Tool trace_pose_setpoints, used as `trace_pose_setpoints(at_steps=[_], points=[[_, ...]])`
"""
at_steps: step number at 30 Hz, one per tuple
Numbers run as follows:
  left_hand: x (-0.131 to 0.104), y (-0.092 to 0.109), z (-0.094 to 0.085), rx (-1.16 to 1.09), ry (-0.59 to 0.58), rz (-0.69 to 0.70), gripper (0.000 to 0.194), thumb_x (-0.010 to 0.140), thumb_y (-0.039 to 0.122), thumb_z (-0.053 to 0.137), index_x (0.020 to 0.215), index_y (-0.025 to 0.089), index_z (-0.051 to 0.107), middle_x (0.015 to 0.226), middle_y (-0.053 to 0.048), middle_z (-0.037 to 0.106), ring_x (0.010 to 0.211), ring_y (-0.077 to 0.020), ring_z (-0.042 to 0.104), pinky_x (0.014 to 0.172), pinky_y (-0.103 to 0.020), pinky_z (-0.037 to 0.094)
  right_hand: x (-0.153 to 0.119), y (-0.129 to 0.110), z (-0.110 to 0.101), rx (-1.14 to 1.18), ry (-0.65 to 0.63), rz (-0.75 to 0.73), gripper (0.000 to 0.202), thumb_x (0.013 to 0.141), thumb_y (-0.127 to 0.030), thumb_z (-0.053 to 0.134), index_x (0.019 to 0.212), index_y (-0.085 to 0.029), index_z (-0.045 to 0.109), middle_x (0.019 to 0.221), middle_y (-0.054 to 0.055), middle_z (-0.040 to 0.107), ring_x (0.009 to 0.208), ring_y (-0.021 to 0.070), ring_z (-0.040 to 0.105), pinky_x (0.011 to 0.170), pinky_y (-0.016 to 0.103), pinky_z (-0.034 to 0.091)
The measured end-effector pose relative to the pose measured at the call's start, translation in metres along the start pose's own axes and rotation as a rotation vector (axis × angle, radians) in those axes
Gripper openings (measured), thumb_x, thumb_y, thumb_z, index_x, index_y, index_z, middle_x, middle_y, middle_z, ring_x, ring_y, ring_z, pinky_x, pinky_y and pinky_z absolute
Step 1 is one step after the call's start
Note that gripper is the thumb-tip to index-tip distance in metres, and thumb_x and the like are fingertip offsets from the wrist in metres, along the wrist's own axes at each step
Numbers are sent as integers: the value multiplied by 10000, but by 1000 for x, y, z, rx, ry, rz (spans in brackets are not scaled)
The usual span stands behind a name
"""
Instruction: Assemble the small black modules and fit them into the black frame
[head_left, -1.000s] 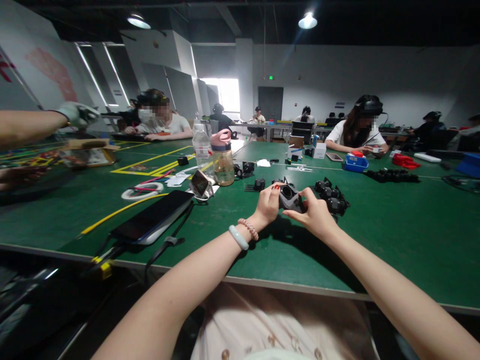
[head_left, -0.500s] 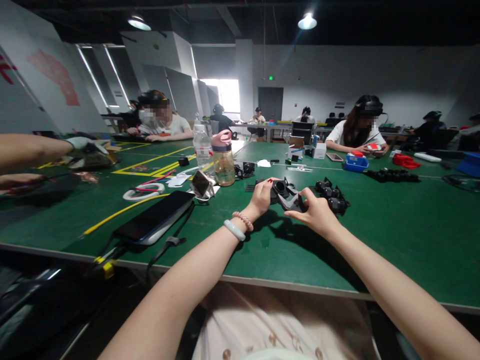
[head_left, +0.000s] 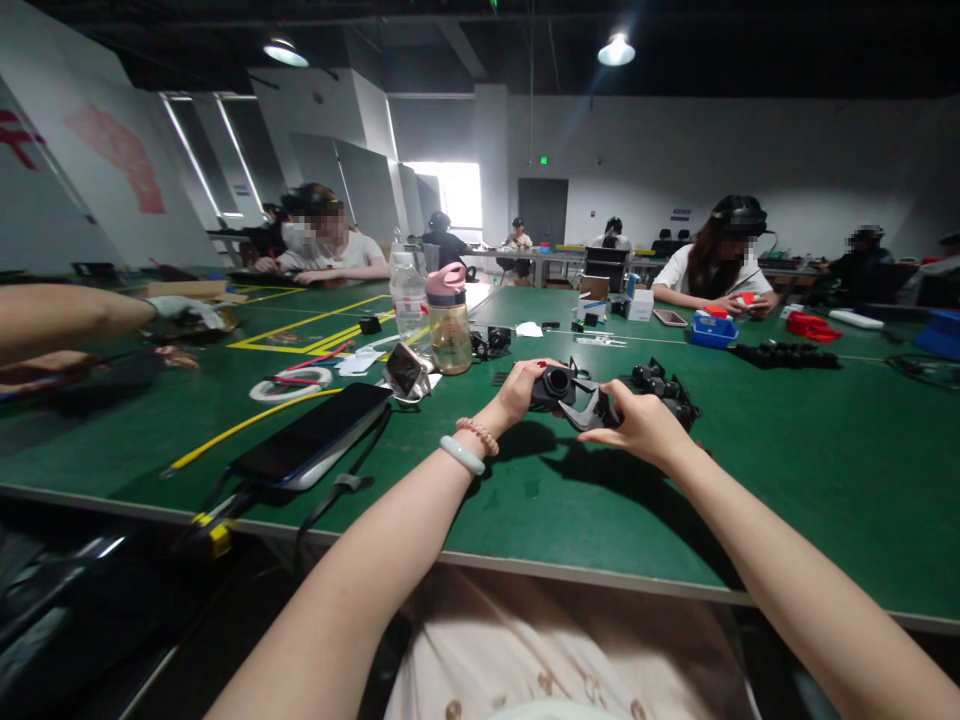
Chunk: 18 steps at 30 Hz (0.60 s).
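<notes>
Above the green table (head_left: 525,520), my left hand (head_left: 519,392) grips a black part with a round ring (head_left: 556,384), its fingers wrapped round the left side. My right hand (head_left: 636,425) pinches a grey and black angled piece (head_left: 585,412) between thumb and fingers, just right of the ring part. The two pieces are close together; whether they touch I cannot tell. Behind my right hand lie several black parts (head_left: 658,382) on the table.
Left of my hands are a phone on a white block (head_left: 311,435), a yellow cable (head_left: 247,430), a small metallic device (head_left: 407,373) and a drink bottle (head_left: 450,325). A blue bin (head_left: 712,329) stands back right. A co-worker's gloved hand (head_left: 191,312) is at far left.
The ring part and the angled piece have moved a little apart, the angled piece shifting right with my right hand. The gloved hand at far left has shifted slightly.
</notes>
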<state>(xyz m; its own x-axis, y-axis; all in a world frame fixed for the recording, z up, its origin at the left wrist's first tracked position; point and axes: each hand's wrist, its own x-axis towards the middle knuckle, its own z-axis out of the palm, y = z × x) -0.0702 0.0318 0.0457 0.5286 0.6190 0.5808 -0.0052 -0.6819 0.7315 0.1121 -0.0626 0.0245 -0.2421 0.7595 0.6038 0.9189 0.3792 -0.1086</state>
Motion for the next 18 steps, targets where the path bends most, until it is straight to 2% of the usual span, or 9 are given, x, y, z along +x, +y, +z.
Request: trace_pose_setpoints(at_steps=[8,13,18], points=[[1,0,-3,-66,-74,-47,424,741,324,299,796,45,613,782,-88,626,709,-163,560,622,-247,428,0,9,0,-76,57,-93,654,602,-656,482,982,-124,488,629,85,610,552,193,586,467,213,330],[0,-2,-3,-57,-115,-12,414,743,333,319,827,59,618,838,-96,624,758,-173,567,648,-257,435,0,12,1,-83,78,-109,664,594,-654,494,985,-118,497,637,92,618,582,203,593,479,219,343],[-2,1,-1,-116,-138,-96,405,751,324,318,815,56,615,774,-88,634,673,-158,577,606,-256,443,0,13,1,-85,85,-121,678,591,-656,495,998,-114,499,630,84,615,545,180,579,471,214,335]])
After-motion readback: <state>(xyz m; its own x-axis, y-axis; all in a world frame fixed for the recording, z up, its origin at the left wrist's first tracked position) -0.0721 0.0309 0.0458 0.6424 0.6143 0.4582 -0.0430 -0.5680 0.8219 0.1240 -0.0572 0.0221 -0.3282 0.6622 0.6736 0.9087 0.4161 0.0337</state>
